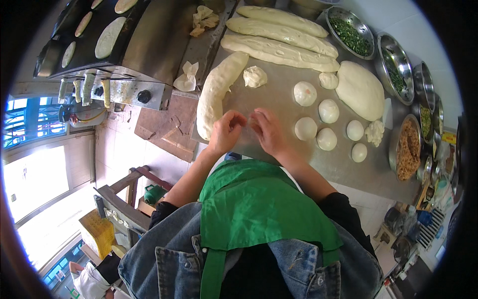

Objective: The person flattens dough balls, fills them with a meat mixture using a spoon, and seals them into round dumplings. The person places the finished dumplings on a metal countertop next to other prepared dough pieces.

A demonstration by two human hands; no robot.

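Observation:
Over the near edge of the metal worktop (276, 89), my left hand (227, 130) and my right hand (267, 130) face each other with curled fingers and a narrow gap between them. No held object can be made out in either. A thick dough roll (220, 93) lies just left of my left hand. Beyond my hands sits a small rough dough lump (255, 76). Several round dough balls (305, 129) are to the right of my right hand. Long dough rolls (280, 52) lie side by side at the back, near a large dough slab (359, 89).
Steel bowls of chopped greens (349, 35) and a bowl of orange-brown filling (407, 149) line the right side. At upper left stands a griddle (138, 33) with flatbreads (111, 37) and control knobs. A wooden frame (123, 198) is at lower left; another person (91, 278) is farther off.

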